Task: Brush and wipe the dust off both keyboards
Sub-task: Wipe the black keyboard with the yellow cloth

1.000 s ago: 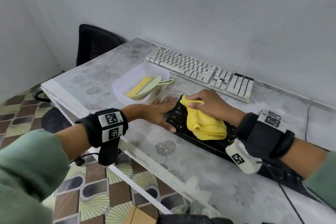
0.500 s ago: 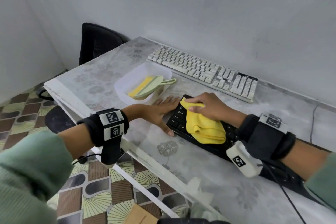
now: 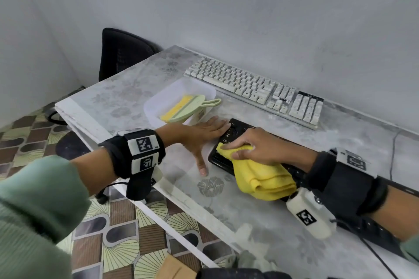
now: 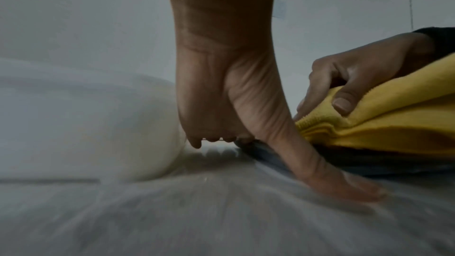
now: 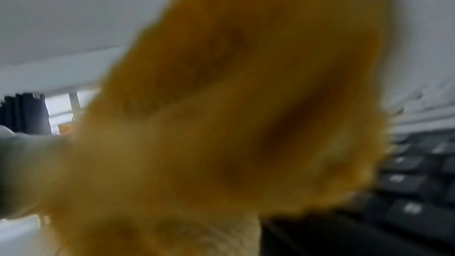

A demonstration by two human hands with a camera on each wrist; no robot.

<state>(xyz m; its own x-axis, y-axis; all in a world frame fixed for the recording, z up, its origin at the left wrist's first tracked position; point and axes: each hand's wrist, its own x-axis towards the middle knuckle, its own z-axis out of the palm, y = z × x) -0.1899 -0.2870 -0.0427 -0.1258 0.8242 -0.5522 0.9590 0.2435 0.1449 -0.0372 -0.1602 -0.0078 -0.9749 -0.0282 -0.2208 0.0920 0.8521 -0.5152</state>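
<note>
Head view, centre frame, right hand (image 3: pixel 254 146) grasping yellow cloth (image 3: pixel 260 175) on black keyboard (image 3: pixel 235 133), left hand (image 3: pixel 199 133) flat, fingers extended, bracing keyboard's left end.

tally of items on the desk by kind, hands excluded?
Keyboards: 2, white keyboard and black keyboard
Cloths: 1, yellow cloth
Brushes: 1, green brush
Tubs: 1, white tub
Total: 5
</note>
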